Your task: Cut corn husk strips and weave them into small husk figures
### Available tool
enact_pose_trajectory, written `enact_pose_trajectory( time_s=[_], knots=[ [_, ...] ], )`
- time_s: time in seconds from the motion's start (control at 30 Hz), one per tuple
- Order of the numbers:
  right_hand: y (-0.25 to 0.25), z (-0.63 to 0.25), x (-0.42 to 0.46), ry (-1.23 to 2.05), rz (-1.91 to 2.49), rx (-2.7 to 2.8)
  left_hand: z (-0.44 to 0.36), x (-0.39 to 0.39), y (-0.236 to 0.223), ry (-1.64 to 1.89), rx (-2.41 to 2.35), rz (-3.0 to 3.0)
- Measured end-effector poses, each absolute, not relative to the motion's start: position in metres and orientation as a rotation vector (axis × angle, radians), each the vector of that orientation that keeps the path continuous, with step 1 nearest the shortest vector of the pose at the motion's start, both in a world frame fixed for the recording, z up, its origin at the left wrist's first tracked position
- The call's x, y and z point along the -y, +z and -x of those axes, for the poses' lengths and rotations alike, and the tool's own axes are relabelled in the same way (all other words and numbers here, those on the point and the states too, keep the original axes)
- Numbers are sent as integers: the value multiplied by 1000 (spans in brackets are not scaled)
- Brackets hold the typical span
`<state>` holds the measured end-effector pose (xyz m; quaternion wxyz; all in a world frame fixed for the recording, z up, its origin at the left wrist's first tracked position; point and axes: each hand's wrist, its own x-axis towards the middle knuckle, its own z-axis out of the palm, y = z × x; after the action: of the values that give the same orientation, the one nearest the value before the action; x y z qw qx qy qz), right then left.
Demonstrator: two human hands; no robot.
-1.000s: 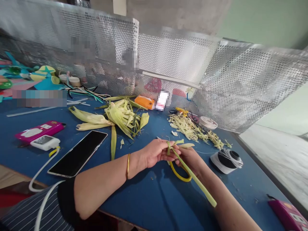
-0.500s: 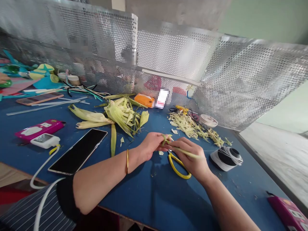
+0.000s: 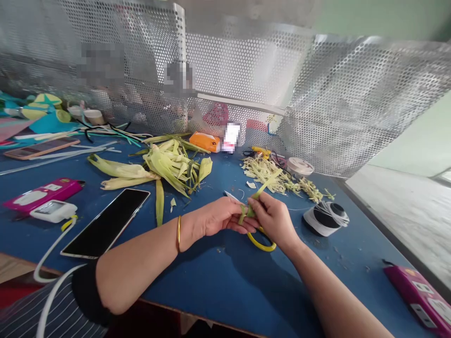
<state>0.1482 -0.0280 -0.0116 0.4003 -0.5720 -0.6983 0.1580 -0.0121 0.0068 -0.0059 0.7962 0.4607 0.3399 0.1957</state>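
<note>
A narrow green corn husk strip (image 3: 267, 184) is pinched between my two hands, looped or folded near the fingertips, its free end pointing up and away. My left hand (image 3: 225, 216), with a gold bangle on the wrist, grips the folded part. Close beside it, my right hand (image 3: 275, 218) pinches the strip with thumb and fingers. Beneath the hands lie yellow-handled scissors (image 3: 262, 246), partly covered, a blade showing past my left fingers. Beyond my left hand spreads a pile of corn husks (image 3: 169, 162). Farther right is a heap of thin braided or shredded husk (image 3: 266, 173).
A black phone (image 3: 107, 223) and a magenta power strip (image 3: 44, 192) with a white charger lie left. On the right are a spool of white thread (image 3: 326, 218) and another magenta power strip (image 3: 416, 295). An orange packet (image 3: 205, 142) stands before the perforated metal screen (image 3: 243, 61).
The strip's long end swung from pointing toward me, over my right forearm, to pointing away. My right hand rose over the strip and stays close to my left. The view shifted slightly.
</note>
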Motion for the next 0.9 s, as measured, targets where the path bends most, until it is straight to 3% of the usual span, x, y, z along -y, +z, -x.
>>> enact_pose_trajectory(
  time_s=[0.2, 0.53, 0.9],
  knots=[
    [-13, -150, 24, 545, 1412, 1659, 18, -12, -5, 328, -640, -909],
    [-13, -152, 24, 522, 1339, 1659, 11, -10, -9, 449, -818, -1010],
    [-11, -154, 22, 452, 1412, 1513, 11, -7, -2, 536, -605, -1063]
  ],
)
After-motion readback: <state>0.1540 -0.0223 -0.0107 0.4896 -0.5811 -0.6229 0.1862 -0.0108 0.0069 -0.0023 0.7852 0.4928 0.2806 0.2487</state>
